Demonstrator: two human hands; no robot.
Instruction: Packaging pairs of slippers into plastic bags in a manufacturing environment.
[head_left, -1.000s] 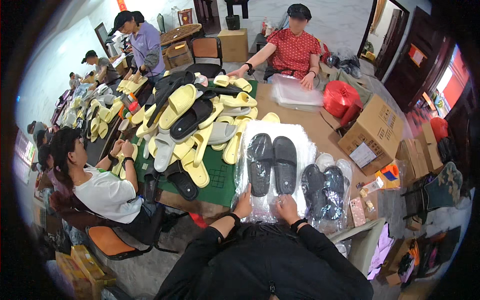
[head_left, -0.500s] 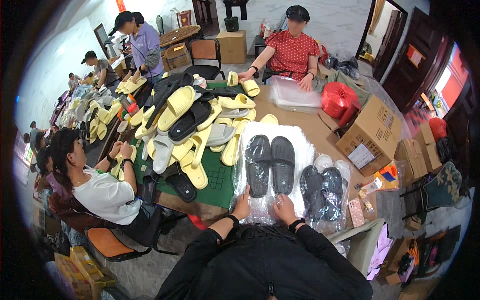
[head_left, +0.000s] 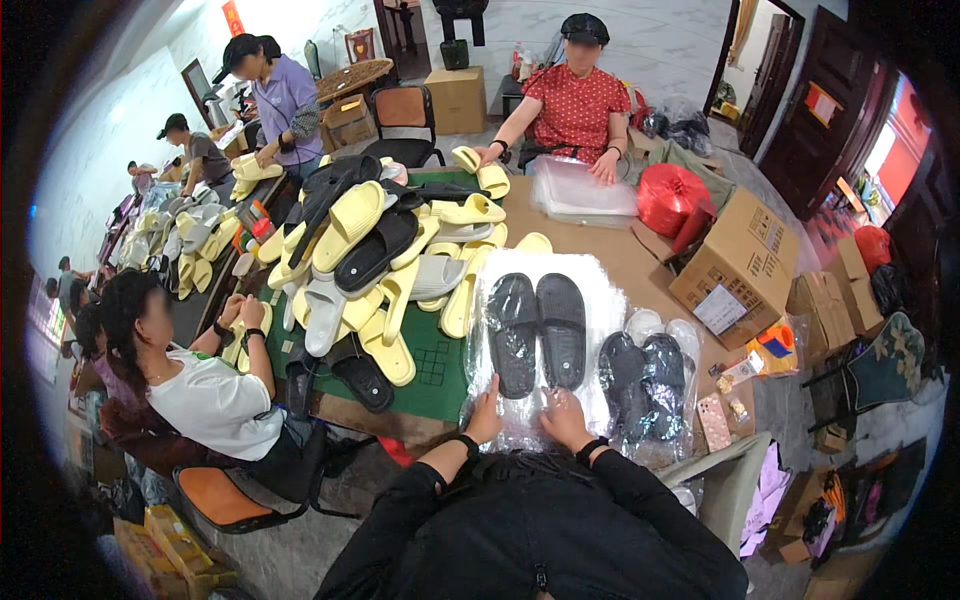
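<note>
A pair of black slippers lies side by side on a stack of clear plastic bags (head_left: 604, 300) in front of me. Shiny film covers the left slipper (head_left: 515, 340); the right slipper (head_left: 562, 330) looks matte, and I cannot tell whether it is inside the bag. My left hand (head_left: 484, 412) is closed on the plastic bag's near edge, thumb up beside the left slipper's heel. Below the right slipper's heel, my right hand (head_left: 565, 418) pinches the same near edge. Another bagged black pair (head_left: 645, 380) rests just to the right.
A heap of yellow, grey and black slippers (head_left: 350, 225) covers the green mat (head_left: 435, 385) at left. Right of me are a cardboard box (head_left: 735, 270), red twine roll (head_left: 672, 197) and pink phone (head_left: 713, 422). A co-worker in red (head_left: 580, 115) sits opposite; another (head_left: 215, 400) sits left.
My right hand has shifted slightly left along the bag's edge. My left hand stays nearly in place. Across the table, the co-worker's hand has lifted a yellow slipper slightly.
</note>
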